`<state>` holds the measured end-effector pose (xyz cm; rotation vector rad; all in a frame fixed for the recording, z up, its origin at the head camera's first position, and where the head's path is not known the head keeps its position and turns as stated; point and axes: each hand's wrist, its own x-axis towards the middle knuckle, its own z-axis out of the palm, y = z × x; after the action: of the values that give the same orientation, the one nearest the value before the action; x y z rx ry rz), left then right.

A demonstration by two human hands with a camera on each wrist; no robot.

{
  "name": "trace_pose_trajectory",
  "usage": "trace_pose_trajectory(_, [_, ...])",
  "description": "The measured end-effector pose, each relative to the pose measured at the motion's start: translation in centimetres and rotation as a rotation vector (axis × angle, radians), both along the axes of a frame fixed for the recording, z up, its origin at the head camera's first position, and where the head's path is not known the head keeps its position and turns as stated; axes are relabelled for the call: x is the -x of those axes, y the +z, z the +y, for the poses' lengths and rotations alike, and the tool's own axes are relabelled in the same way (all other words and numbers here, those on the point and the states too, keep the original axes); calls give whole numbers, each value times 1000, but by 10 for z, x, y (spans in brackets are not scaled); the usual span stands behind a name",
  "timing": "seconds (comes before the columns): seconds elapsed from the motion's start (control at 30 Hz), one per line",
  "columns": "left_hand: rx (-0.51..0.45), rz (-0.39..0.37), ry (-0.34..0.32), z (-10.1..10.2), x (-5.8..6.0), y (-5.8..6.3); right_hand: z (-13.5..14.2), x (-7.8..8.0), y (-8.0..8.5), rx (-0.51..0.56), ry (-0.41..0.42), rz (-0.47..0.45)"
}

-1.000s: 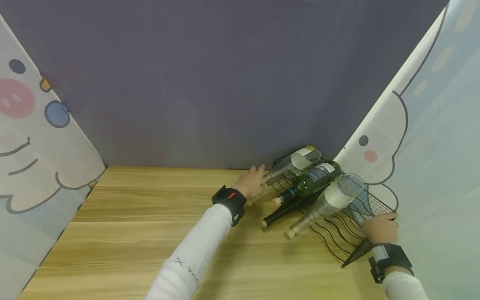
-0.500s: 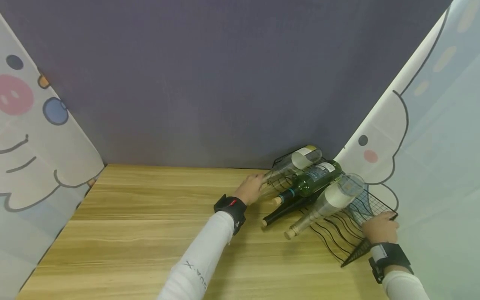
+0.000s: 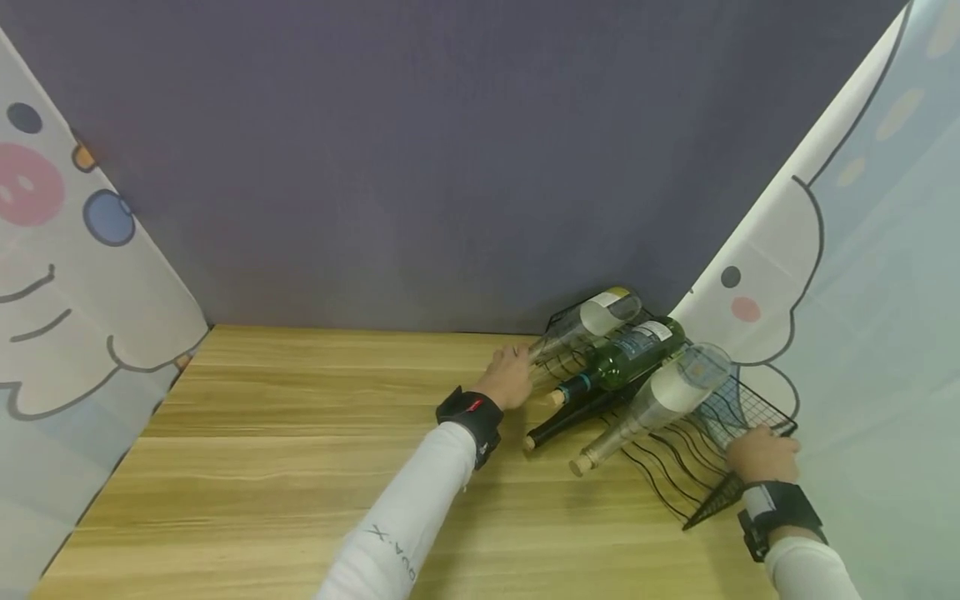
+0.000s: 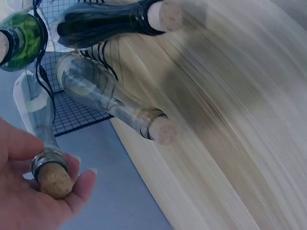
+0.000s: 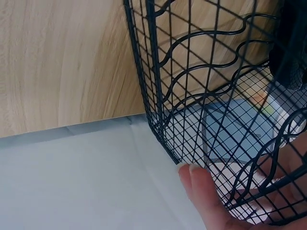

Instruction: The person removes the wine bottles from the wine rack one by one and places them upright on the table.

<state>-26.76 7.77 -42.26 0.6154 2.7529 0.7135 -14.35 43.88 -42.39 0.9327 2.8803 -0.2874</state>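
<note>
A black wire rack (image 3: 756, 410) at the right bears several corked bottles on their sides. My left hand (image 3: 512, 377) curls its fingers and thumb round the neck of the rearmost clear glass bottle (image 3: 592, 323); its cork (image 4: 55, 181) pokes out between them in the left wrist view. Beside it lie a green wine bottle (image 3: 633, 357) and a nearer clear bottle (image 3: 675, 390). Lower down, a dark bottle (image 3: 558, 425) points its cork forward. Another clear bottle (image 4: 103, 93) shows in the left wrist view. My right hand (image 3: 763, 457) grips the rack's front right corner.
The rack stands on a wooden table (image 3: 300, 467), close to the grey back wall (image 3: 420, 167) and the cartoon-printed right curtain (image 3: 885, 333). In the right wrist view, the table edge (image 5: 72, 125) runs close to the rack's mesh side.
My left hand has gone from outstretched fingers beside the rear clear bottle to a hold round its neck. The right hand stays on the rack, and the bottles lie as before.
</note>
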Motion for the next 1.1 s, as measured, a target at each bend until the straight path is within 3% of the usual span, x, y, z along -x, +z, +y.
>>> trace_pose_trajectory(0.23, [8,-17,-11,1,-5,6,2,3,3,28,-17,-46])
trace_pose_trajectory(0.33, [11,-10,-17,1,-5,5,2,0,3,8,15,-41])
trace_pose_trajectory(0.63, [115,157,97,-1,-2,-1,-2,-1,3,-27,30,-36])
trace_pose_trajectory(0.9, [156,137,121,-7,-2,4,2,1,2,-23,25,-22])
trace_pose_trajectory(1.1, [181,177,146,-9,-3,3,2,0,1,-15,16,2])
